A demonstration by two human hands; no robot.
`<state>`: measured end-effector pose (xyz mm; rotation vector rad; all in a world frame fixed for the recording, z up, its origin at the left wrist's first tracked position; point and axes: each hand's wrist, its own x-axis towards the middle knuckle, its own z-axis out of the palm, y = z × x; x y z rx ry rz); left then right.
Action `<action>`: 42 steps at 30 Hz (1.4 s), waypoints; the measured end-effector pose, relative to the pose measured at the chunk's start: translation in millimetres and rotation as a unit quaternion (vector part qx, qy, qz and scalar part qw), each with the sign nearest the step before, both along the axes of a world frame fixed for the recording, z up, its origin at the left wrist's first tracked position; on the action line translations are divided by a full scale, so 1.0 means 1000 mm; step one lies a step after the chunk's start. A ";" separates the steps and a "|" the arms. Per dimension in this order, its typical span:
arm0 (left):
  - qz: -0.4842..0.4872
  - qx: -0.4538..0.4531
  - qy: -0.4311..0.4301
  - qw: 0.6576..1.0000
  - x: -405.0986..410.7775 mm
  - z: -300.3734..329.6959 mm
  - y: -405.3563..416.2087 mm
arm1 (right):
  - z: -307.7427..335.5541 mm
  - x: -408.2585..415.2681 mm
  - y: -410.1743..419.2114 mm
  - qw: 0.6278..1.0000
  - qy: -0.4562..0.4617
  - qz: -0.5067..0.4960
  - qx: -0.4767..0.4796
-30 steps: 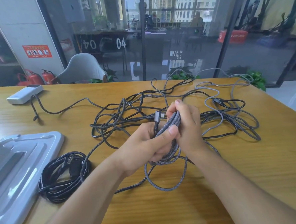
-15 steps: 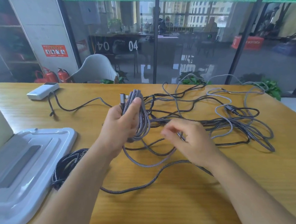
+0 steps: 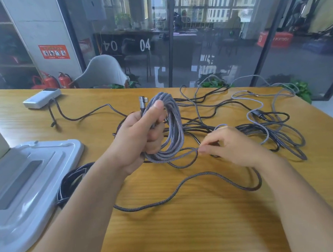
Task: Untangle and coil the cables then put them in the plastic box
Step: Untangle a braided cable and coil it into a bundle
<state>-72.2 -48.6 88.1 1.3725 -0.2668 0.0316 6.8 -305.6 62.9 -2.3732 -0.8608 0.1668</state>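
Wooden table (image 3: pixel 187 231), yellow grain. On it: tangled cables (image 3: pixel 259 128) at far right; black coiled cable (image 3: pixel 71 180) beside grey plastic lid (image 3: pixel 28 183) at left; white power bank (image 3: pixel 41 98) at far left, cable attached.

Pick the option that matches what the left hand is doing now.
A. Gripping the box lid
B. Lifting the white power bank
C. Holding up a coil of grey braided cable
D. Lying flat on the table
C: the left hand is curled round the coil of grey braided cable, thumb pressed over its loops, raised off the table.
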 end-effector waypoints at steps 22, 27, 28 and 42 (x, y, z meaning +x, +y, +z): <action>-0.045 0.245 0.017 0.968 -0.004 -0.018 -0.054 | 0.009 -0.013 0.028 0.894 0.140 -0.185 0.383; 0.003 0.252 -0.005 0.968 -0.002 -0.019 -0.054 | 0.013 -0.018 0.027 0.912 0.093 -0.130 0.378; 0.010 0.260 -0.012 0.966 -0.001 -0.019 -0.053 | 0.013 -0.018 0.028 0.919 0.078 -0.124 0.366; 0.095 0.316 -0.060 0.942 0.004 -0.032 -0.056 | 0.012 -0.026 0.036 0.956 -0.078 -0.130 0.249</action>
